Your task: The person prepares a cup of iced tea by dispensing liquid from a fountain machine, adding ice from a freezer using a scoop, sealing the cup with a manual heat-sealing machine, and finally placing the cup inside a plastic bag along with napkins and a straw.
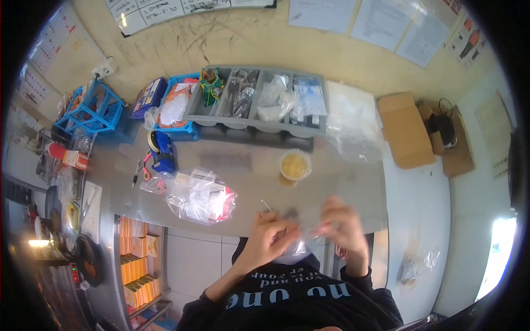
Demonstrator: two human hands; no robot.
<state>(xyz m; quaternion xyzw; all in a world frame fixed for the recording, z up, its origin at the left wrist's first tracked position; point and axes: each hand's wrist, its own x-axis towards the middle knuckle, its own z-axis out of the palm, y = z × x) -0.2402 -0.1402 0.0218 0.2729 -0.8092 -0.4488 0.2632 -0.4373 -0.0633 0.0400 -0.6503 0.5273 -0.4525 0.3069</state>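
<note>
Close to my body, at the front edge of the steel table (252,190), both my hands are on a clear plastic bag (296,251). My left hand (271,238) pinches its upper part, with a thin white stick (266,205) jutting up near the fingers. Opposite it, my right hand (341,225) is blurred, its fingertips on the bag's other side. Beyond the hands stands a round clear tub (295,165) with pale yellow contents. To the left lies a tied clear bag (201,196) holding a red and white package and paper.
A blue tape dispenser (163,153), pink scissors (146,165) and a pen (136,176) lie at the left. Along the wall stand a grey divided tray (256,123) of packets, blue baskets (93,109) and a stack of clear plastic bags (354,124). Cardboard (405,130) lies at the right.
</note>
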